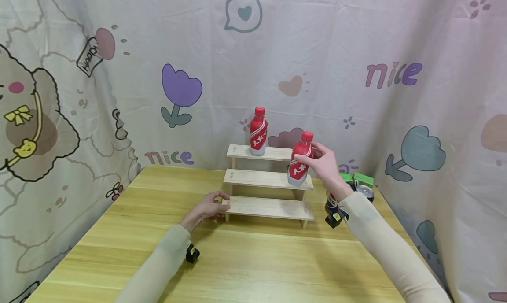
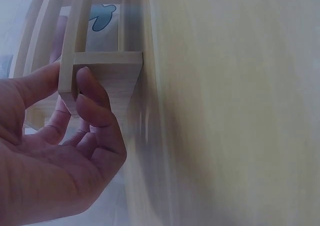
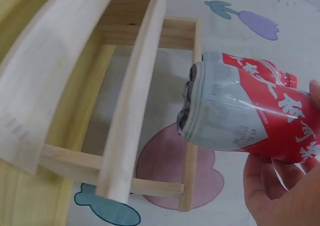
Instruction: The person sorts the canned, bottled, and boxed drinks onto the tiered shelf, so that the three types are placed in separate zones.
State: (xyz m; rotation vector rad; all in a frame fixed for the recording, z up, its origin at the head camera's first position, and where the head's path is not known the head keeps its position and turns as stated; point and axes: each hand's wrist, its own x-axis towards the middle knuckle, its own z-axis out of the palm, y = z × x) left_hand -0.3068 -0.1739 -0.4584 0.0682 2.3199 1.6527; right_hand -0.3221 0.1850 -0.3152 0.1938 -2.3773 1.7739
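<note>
A three-step wooden display stand (image 1: 269, 207) stands on the table. At the left end of its lowest step, my left hand (image 1: 207, 207) pinches the board; in the left wrist view the thumb and curled fingers (image 2: 102, 121) are around the board's end. My right hand (image 1: 325, 164) grips a red-labelled soda bottle (image 1: 299, 164) by its upper part, slightly tilted. From the right wrist view, the bottle's base (image 3: 200, 103) is off the stand, near the top step. A second, similar bottle (image 1: 258, 133) stands upright on the top step, left of the held one.
Behind my right forearm, partly hidden, are a dark can (image 1: 331, 204), a can with a silver top (image 1: 365, 191) and green boxes (image 1: 363, 179) at the table's right side. A patterned curtain (image 1: 317, 38) hangs behind the wooden table (image 1: 261, 263).
</note>
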